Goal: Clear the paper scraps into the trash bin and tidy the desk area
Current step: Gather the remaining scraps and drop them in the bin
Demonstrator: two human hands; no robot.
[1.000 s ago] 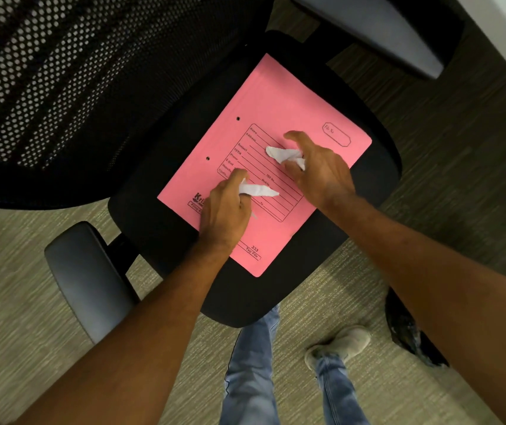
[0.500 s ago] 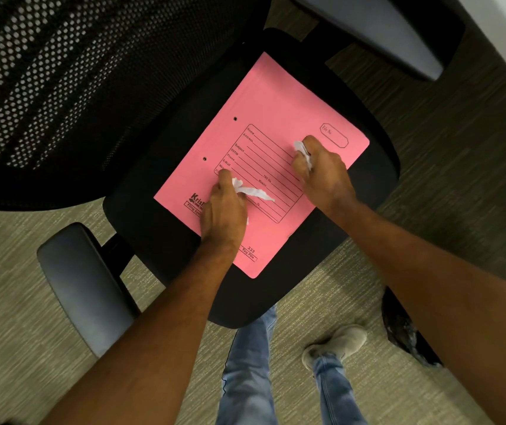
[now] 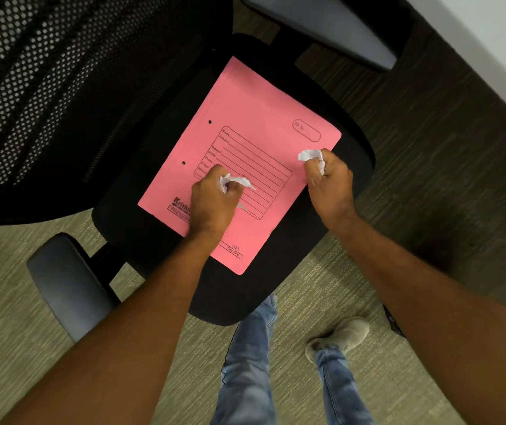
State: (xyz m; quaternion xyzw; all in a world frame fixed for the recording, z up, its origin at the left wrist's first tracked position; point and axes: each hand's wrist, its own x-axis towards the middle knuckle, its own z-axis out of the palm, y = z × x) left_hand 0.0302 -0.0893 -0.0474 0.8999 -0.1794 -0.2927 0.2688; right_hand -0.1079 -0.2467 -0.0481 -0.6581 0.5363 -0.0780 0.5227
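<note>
Two hands are working over the office chair (image 3: 276, 289), and the pink folder (image 3: 254, 118) lies flat across its black seat, with everything else placed on or just off that folder. Your left hand (image 3: 211, 207) sits over the folder's printed form, fingers curled shut around a white paper scrap (image 3: 239, 181) whose torn tip pokes out toward the folder's middle. Your right hand (image 3: 331, 188) is at the folder's right edge, fingers clenched on a second crumpled scrap (image 3: 310, 155). Balling them tight looks deliberate: nothing flutters loose on the way to the bin. No trash bin shows here. Compared with a second ago, your right hand has slid from the folder's centre to its edge, and both scraps, flat then, are now wadded up.
</note>
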